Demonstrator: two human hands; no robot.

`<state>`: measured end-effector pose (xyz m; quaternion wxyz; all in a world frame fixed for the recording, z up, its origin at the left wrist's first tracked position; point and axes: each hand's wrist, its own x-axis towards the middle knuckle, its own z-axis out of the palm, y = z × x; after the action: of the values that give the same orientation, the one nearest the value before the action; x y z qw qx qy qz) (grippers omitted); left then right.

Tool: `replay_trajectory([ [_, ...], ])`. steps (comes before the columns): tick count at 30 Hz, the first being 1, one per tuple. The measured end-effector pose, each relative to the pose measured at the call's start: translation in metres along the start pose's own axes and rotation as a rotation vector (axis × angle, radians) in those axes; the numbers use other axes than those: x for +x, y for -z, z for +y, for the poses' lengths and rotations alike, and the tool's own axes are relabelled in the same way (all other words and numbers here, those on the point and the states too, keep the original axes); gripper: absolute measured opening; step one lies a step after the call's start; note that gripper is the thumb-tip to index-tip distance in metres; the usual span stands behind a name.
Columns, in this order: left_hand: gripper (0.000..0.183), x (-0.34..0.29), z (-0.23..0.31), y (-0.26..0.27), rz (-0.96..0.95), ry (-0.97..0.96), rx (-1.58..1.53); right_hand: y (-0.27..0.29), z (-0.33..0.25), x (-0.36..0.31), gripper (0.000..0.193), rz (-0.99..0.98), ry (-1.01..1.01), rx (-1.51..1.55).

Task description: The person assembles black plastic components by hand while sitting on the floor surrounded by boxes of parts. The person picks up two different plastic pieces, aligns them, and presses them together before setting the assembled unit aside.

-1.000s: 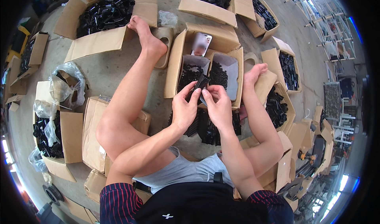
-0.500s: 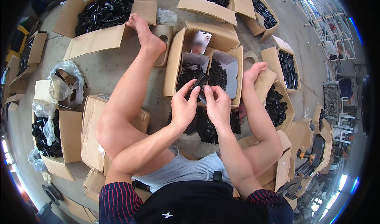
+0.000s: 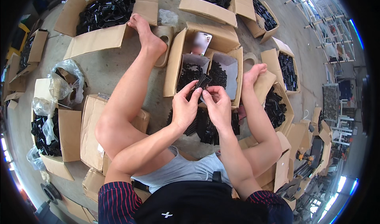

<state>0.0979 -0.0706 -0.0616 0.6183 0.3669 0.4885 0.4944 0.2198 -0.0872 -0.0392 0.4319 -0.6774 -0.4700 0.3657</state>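
Observation:
Between my hands is a black plastic tube-like part [image 3: 204, 80], its upper end pointing away from me. My left hand [image 3: 185, 107] is closed round its left side, thumb and fingers pinching it. My right hand [image 3: 217, 105] presses thumb and fingertips against its near end; whether a smaller piece sits in that pinch is hidden. Just beyond, a cardboard box [image 3: 173, 71] holds two grey trays, the left tray [image 3: 201, 60] and the right tray [image 3: 232, 75], both with small black pieces. Below my hands lie several long black parts [image 3: 206, 131].
A phone [image 3: 202, 42] leans inside the middle box. Open cartons of black parts stand around me, among them a far-left carton [image 3: 95, 42], a far carton [image 3: 208, 11] and a right carton [image 3: 293, 90]. A plastic bag [image 3: 59, 87] lies left. My bare feet rest beside tan slippers [image 3: 163, 36].
The black part and both hands have shifted very slightly. My right thumb has moved up closer to the left thumb at the part's near end.

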Motion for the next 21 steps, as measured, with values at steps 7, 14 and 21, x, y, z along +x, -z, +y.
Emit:
replay_trajectory([
  [7, 0.033, 0.001, 0.0, 0.003, 0.004, -0.02, 0.054, -0.001, -0.011, 0.002, 0.025, 0.031, -0.01, -0.018],
  [14, 0.033, 0.001, -0.001, 0.001, -0.005, -0.026, 0.006, 0.0, -0.014, 0.003, 0.021, 0.07, 0.072, -0.088],
  [21, 0.034, 0.002, -0.003, 0.002, -0.006, -0.003, 0.024, 0.003, -0.011, 0.005, 0.025, 0.029, 0.029, -0.174],
])
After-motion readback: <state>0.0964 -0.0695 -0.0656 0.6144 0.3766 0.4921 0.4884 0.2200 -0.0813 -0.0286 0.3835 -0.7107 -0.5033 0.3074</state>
